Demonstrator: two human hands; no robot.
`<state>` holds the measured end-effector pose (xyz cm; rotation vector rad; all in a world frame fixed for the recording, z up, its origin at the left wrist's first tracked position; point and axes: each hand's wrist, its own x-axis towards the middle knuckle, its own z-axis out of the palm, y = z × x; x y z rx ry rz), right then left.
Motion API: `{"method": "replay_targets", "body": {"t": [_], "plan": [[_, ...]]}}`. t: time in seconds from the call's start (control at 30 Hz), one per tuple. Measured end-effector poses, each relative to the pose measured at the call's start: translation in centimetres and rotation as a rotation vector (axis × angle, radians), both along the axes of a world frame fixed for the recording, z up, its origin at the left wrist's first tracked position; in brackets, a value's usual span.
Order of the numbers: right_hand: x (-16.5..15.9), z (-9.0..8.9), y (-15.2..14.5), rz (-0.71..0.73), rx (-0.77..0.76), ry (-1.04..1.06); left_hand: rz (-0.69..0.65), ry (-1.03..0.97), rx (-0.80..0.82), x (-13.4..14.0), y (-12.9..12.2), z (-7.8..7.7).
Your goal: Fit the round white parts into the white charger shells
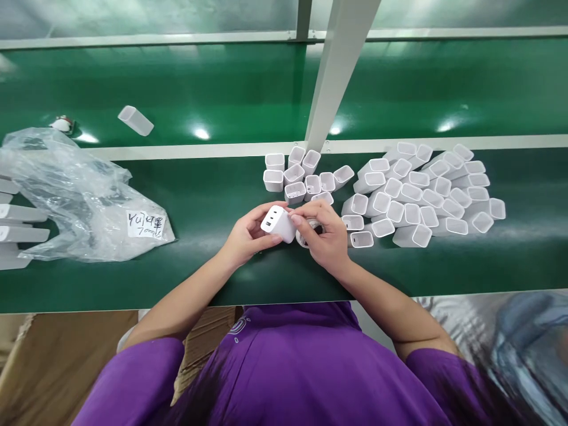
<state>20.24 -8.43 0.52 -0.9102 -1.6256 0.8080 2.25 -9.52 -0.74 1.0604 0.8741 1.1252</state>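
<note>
Charger shell [278, 223] pinched between left hand [247, 235] and right hand [323, 236] above green mat [199, 201], both closed on it, probably light, stiff and slick (hollow plastic, apparently), best gripped by flat sides, near loose shells [421, 189].

Both hands hold a charger casing [278, 223] mid-surface [199, 201]; casing piles [421, 192] right and behind, plastic bag [80, 195] left.

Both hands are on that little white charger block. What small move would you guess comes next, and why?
Probably setting the white charger block down beside the upright shells: the left hand and right hand hold it together just in front of them.
</note>
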Motion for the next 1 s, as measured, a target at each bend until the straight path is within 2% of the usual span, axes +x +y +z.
{"method": "replay_targets", "body": {"t": [0.27,0.53,0.8,1.0], "plan": [[0.15,-0.33,0.2,-0.088,0.205,-0.064,-0.082,0.007,0.103,-0.1,-0.12,-0.68],[0.15,-0.56,0.14,-0.148,0.392,-0.16,-0.119,0.025,0.203,0.01,-0.06,-0.58],[0.27,-0.95,0.17,-0.182,0.479,-0.243,-0.105,0.147,0.253,-0.24,-0.18,-0.67],[0.03,-0.93,0.03,-0.178,0.414,-0.17,-0.113,0.249,0.276,-0.35,-0.27,-0.44]]}}
